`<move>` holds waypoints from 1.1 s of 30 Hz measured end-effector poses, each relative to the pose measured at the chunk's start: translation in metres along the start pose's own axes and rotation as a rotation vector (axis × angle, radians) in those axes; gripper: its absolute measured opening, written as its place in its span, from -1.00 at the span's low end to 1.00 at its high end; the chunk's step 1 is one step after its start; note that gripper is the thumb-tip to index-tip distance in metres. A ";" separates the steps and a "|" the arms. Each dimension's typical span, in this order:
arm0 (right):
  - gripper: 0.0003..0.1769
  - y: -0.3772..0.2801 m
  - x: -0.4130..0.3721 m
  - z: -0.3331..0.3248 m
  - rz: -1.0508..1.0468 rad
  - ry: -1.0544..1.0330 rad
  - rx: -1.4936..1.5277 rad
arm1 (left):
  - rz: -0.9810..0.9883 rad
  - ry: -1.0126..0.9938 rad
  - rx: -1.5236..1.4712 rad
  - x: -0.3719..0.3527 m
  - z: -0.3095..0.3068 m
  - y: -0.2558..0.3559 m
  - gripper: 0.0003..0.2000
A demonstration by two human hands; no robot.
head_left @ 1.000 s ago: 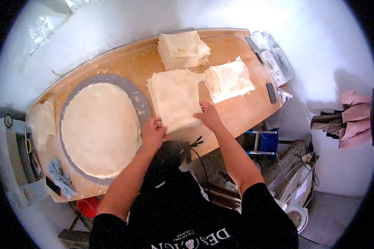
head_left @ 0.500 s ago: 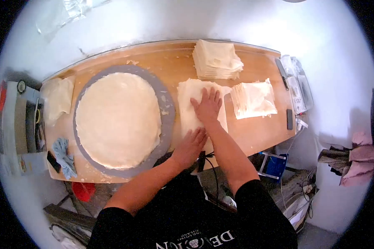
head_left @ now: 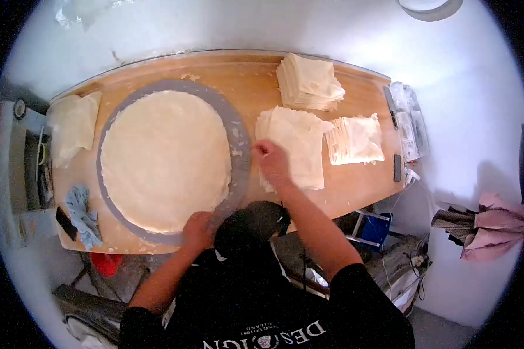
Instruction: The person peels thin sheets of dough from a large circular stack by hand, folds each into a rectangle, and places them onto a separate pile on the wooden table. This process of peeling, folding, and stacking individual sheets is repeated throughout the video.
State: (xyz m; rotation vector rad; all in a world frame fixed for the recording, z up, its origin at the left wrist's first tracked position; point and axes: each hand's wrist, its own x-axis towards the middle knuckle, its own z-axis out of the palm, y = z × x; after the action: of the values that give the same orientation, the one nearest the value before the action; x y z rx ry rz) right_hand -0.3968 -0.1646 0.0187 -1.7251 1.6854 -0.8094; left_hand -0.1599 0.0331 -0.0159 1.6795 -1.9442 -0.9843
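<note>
A wide round stack of thin, pale dough sheets lies on a grey round mat. At its lower right edge is my left hand, blurred, its fingers not clearly visible. My right hand is over the left edge of a folded pile of dough sheets, close to the mat. Its fingers are curled in, and whatever they may hold is hidden. Two more piles of cut sheets sit nearby: a taller stack behind and a smaller stack to the right.
At the table's left end are a folded pale sheet, a blue cloth and a dark phone. Along the right edge lie a dark flat object and a power strip. A blue step stool stands below.
Both hands have left the folded pile's surface. My left hand moved left to the round stack's edge; my right hand drew left and its spread fingers curled. The view shifted slightly.
</note>
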 end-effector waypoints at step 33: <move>-0.86 -0.037 -0.020 0.141 0.485 -0.034 0.179 | -0.435 0.024 -0.736 0.067 -0.058 -0.079 -0.74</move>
State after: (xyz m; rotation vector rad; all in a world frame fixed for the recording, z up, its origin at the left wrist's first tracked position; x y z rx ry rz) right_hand -0.2653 -0.1443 -0.0443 -1.1345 1.8390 -0.6718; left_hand -0.0789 -0.0497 -0.0436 1.6413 -0.9890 -1.5759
